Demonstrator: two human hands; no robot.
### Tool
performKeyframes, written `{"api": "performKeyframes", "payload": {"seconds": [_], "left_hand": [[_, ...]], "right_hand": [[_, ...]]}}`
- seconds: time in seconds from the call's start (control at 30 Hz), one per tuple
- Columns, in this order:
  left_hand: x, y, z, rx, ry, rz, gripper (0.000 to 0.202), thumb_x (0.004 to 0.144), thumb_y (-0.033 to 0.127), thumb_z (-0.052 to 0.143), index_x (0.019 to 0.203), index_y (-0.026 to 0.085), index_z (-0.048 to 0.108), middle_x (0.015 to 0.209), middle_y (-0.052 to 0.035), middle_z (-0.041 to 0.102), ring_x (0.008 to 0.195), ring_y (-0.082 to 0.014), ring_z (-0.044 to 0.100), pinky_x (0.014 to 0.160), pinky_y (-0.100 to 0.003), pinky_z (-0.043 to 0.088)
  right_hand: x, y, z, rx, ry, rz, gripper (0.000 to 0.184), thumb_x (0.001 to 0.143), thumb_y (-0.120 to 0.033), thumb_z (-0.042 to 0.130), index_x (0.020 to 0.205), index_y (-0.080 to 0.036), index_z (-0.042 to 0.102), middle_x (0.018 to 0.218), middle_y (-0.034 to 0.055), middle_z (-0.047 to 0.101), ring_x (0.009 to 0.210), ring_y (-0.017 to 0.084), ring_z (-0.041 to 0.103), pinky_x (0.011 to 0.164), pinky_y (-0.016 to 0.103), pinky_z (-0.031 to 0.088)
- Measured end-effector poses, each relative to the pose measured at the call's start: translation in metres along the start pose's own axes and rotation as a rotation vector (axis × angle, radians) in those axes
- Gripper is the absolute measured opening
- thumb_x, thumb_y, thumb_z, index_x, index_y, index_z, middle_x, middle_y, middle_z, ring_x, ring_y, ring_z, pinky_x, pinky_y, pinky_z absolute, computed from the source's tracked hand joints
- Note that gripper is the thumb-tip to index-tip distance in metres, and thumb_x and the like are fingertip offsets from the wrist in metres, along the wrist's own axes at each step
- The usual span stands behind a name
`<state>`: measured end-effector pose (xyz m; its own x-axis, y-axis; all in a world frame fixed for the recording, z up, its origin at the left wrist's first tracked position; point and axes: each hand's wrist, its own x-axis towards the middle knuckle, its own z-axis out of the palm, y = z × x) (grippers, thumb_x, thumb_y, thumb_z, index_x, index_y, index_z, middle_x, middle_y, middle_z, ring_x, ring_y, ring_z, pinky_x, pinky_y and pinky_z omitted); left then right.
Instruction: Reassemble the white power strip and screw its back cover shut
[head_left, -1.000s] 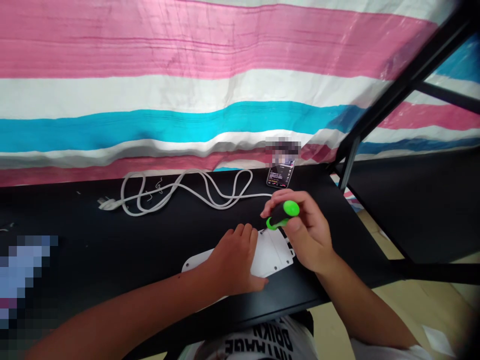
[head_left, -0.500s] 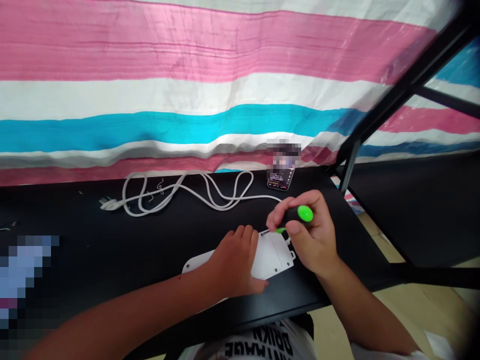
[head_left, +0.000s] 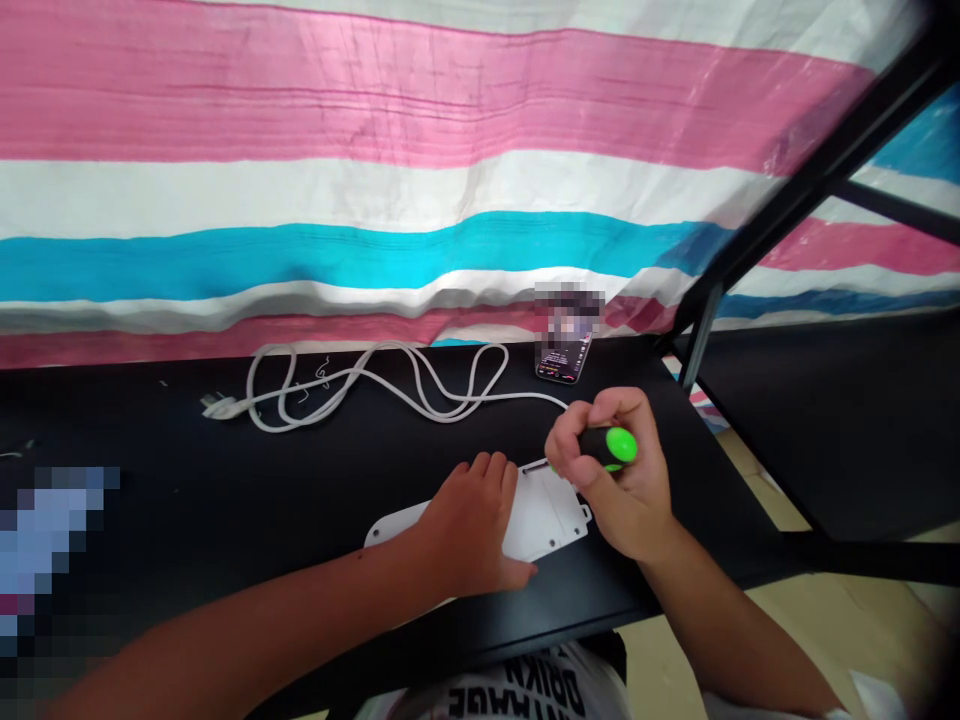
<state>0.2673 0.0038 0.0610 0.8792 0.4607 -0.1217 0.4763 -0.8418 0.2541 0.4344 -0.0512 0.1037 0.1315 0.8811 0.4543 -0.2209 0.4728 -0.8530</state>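
My right grip (head_left: pixel 626 505) is wrapped round the green-and-black screwdriver (head_left: pixel 611 446) by the right end of the white casing (head_left: pixel 541 512), which stretches leftward along the bench (head_left: pixel 225 510), clasped crosswise by my left grip (head_left: pixel 469 530).

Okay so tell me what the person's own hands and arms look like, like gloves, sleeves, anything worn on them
Both the left hand and the right hand are ungloved, with no watch or bracelet visible at either wrist. The forearms are bare. What looks like a pale sleeve shows by the right arm; no left sleeve is in view.
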Motion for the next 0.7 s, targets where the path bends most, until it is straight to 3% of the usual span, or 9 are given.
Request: {"api": "performKeyframes", "payload": {"seconds": [0.07, 0.13, 0.23, 0.3, 0.37, 0.43, 0.53, 0.67, 0.7], "left_hand": [[-0.0001, 0.0006, -0.0004, 0.005, -0.001, -0.003, 0.07, 0.065, 0.063, 0.081, 0.108, 0.011, 0.062, 0.106, -0.0115, 0.059, 0.097, -0.0322, 0.056, 0.083, -0.05, 0.051], [0.0003, 0.001, -0.0008, 0.005, -0.006, -0.008, 0.069, 0.065, 0.063, 0.081, 0.107, 0.012, 0.062, 0.106, -0.0113, 0.059, 0.097, -0.0319, 0.056, 0.082, -0.05, 0.051], [0.001, 0.0008, -0.0004, 0.003, -0.009, -0.009, 0.072, 0.066, 0.063, 0.08, 0.112, 0.011, 0.062, 0.109, -0.0123, 0.06, 0.099, -0.0327, 0.056, 0.084, -0.05, 0.051], [0.0012, 0.0003, 0.0, 0.0, -0.01, -0.005, 0.075, 0.066, 0.063, 0.08, 0.115, 0.01, 0.061, 0.11, -0.0127, 0.06, 0.1, -0.033, 0.056, 0.085, -0.05, 0.051], [0.0014, 0.0001, 0.0001, 0.002, -0.013, -0.004, 0.075, 0.066, 0.063, 0.08, 0.115, 0.01, 0.061, 0.109, -0.0124, 0.06, 0.099, -0.0328, 0.056, 0.084, -0.05, 0.051], [0.0018, 0.0004, -0.0004, 0.008, -0.017, -0.006, 0.071, 0.066, 0.063, 0.08, 0.111, 0.011, 0.062, 0.108, -0.0121, 0.059, 0.098, -0.0324, 0.056, 0.083, -0.05, 0.051], [0.0026, 0.0013, -0.0018, 0.008, -0.018, -0.01, 0.069, 0.065, 0.063, 0.081, 0.108, 0.012, 0.062, 0.108, -0.0121, 0.059, 0.098, -0.0321, 0.056, 0.082, -0.049, 0.051], [0.0023, 0.0016, -0.0027, 0.002, -0.025, -0.011, 0.073, 0.066, 0.063, 0.08, 0.113, 0.011, 0.061, 0.111, -0.0135, 0.06, 0.101, -0.033, 0.056, 0.085, -0.049, 0.051], [0.0019, 0.0014, -0.0025, -0.001, -0.027, -0.009, 0.074, 0.066, 0.063, 0.08, 0.115, 0.011, 0.061, 0.112, -0.0137, 0.06, 0.101, -0.0332, 0.056, 0.085, -0.049, 0.051]], "right_hand": [[-0.0005, -0.0009, -0.0018, -0.006, 0.015, 0.038, 0.034, 0.102, -0.044, 0.059, 0.132, -0.027, 0.058, 0.096, 0.0026, 0.058, 0.079, 0.015, 0.053, 0.073, 0.032, 0.045], [0.0002, -0.002, -0.0027, -0.019, 0.018, 0.079, 0.041, 0.105, -0.049, 0.049, 0.133, -0.022, 0.062, 0.103, 0.0067, 0.057, 0.088, 0.018, 0.055, 0.08, 0.037, 0.046], [0.0013, -0.0017, -0.002, -0.045, 0.02, 0.032, 0.02, 0.101, -0.032, 0.063, 0.12, -0.025, 0.064, 0.111, 0.0064, 0.06, 0.094, 0.019, 0.062, 0.082, 0.038, 0.049], [0.0008, -0.0005, -0.0014, -0.036, 0.013, -0.011, 0.025, 0.094, -0.02, 0.072, 0.114, -0.029, 0.058, 0.105, 0.0023, 0.064, 0.086, 0.016, 0.062, 0.076, 0.034, 0.048], [-0.0002, 0.0002, -0.0017, -0.002, 0.009, -0.001, 0.031, 0.093, -0.018, 0.074, 0.113, -0.031, 0.054, 0.092, -0.002, 0.063, 0.075, 0.013, 0.056, 0.069, 0.029, 0.044], [-0.0004, -0.0005, -0.0026, 0.033, 0.006, 0.036, 0.025, 0.099, -0.033, 0.067, 0.12, -0.031, 0.056, 0.09, -0.0009, 0.059, 0.074, 0.013, 0.052, 0.069, 0.03, 0.042], [0.0016, -0.0037, -0.0023, 0.022, 0.0, 0.098, 0.04, 0.105, -0.051, 0.047, 0.13, -0.023, 0.062, 0.101, 0.0055, 0.056, 0.087, 0.018, 0.055, 0.08, 0.036, 0.047], [0.0031, -0.0043, 0.0015, -0.042, -0.014, 0.011, 0.019, 0.099, -0.029, 0.065, 0.118, -0.026, 0.061, 0.111, 0.0053, 0.062, 0.096, 0.019, 0.065, 0.085, 0.039, 0.051], [0.0024, -0.0034, 0.0022, -0.036, -0.014, -0.013, 0.024, 0.096, -0.023, 0.07, 0.116, -0.029, 0.058, 0.108, 0.003, 0.065, 0.091, 0.018, 0.065, 0.081, 0.037, 0.052]]}}
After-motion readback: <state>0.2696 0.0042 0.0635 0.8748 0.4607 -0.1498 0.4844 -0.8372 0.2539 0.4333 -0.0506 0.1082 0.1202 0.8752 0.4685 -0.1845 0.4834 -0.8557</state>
